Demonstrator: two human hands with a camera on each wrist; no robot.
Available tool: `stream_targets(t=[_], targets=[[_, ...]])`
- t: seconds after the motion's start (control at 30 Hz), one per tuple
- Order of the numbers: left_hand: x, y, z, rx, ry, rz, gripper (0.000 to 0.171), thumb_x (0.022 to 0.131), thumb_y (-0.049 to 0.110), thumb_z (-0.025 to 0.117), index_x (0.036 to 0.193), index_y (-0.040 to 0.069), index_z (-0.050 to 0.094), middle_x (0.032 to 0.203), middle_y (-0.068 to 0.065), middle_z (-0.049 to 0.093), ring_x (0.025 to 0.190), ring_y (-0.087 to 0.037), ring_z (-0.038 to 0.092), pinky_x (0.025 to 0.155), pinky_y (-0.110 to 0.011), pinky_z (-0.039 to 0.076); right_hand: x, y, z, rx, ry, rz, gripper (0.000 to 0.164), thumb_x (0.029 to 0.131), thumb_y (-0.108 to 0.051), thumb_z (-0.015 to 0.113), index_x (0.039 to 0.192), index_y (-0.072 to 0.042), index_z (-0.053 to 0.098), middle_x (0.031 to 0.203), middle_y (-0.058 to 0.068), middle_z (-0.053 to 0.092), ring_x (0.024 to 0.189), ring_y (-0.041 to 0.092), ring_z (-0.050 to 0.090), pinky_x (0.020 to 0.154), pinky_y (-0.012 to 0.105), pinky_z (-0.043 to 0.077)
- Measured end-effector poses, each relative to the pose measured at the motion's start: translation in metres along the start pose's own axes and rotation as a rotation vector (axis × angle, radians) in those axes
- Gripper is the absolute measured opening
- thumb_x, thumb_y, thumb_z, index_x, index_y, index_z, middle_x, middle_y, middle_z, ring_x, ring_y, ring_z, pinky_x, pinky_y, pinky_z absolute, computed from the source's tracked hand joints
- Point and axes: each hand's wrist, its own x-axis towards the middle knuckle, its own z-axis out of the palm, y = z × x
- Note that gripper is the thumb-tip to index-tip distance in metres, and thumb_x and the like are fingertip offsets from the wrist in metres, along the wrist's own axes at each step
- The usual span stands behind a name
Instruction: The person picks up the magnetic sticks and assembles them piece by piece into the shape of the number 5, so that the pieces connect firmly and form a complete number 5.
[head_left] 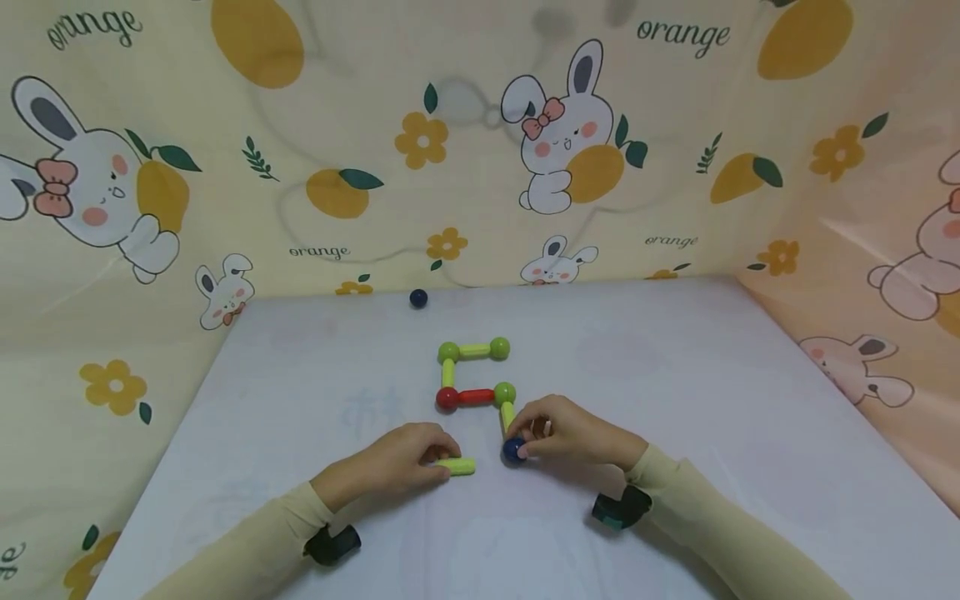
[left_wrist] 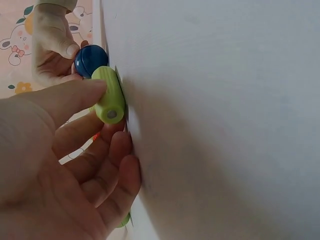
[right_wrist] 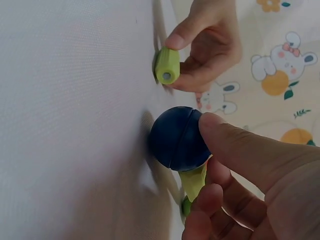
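My left hand (head_left: 408, 458) pinches a light green rod (head_left: 462, 466) between thumb and fingers, low over the white table. A round metal tip shows at the rod's end in the left wrist view. To the right, my right hand (head_left: 570, 431) holds a dark blue ball (head_left: 513, 451), thumb on its side. That ball meets the lower end of a yellow-green rod (head_left: 507, 415), part of a joined chain. Up the chain come a green ball (head_left: 505, 392), a red rod (head_left: 476, 397), a red ball (head_left: 447, 399) and further green pieces. A gap separates the left hand's rod from the blue ball.
A second dark blue ball (head_left: 418, 298) lies near the table's back edge. The chain's far end is a green ball (head_left: 499, 348). A patterned cloth (head_left: 465, 200) with rabbits and oranges rises behind the white table (head_left: 637, 358) and along its sides.
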Motion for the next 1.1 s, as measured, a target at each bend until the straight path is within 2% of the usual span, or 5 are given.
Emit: stream_targets(t=[0.37, 0.6, 1.1], targets=[[0.005, 0.005, 0.0, -0.028, 0.023, -0.044, 0.025, 0.095, 0.017, 0.069, 0.119, 0.011, 0.071, 0.103, 0.005, 0.066, 0.089, -0.01, 0.055, 0.08, -0.026, 0.05, 0.0, -0.001, 0.0, -0.005, 0.002, 0.024, 0.015, 0.09, -0.013, 0.076, 0.105, -0.012, 0.076, 0.079, -0.006, 0.059, 0.071, 0.006, 0.054, 0.064, 0.019, 0.047], [0.01, 0.007, 0.0, -0.021, 0.038, 0.009, 0.024, 0.095, 0.016, 0.069, 0.118, 0.009, 0.071, 0.105, 0.001, 0.07, 0.089, -0.009, 0.057, 0.08, -0.025, 0.051, 0.0, -0.001, 0.001, -0.009, 0.001, 0.04, 0.015, 0.089, -0.013, 0.077, 0.105, -0.012, 0.076, 0.078, -0.007, 0.06, 0.07, 0.005, 0.055, 0.064, 0.019, 0.047], [0.026, 0.022, 0.0, -0.013, 0.038, 0.078, 0.022, 0.095, 0.013, 0.069, 0.116, 0.009, 0.071, 0.102, 0.0, 0.069, 0.085, -0.009, 0.056, 0.076, -0.023, 0.048, -0.001, -0.003, 0.0, 0.0, 0.001, 0.04, 0.016, 0.088, -0.01, 0.077, 0.105, -0.011, 0.077, 0.078, -0.007, 0.06, 0.071, 0.006, 0.056, 0.065, 0.02, 0.049]])
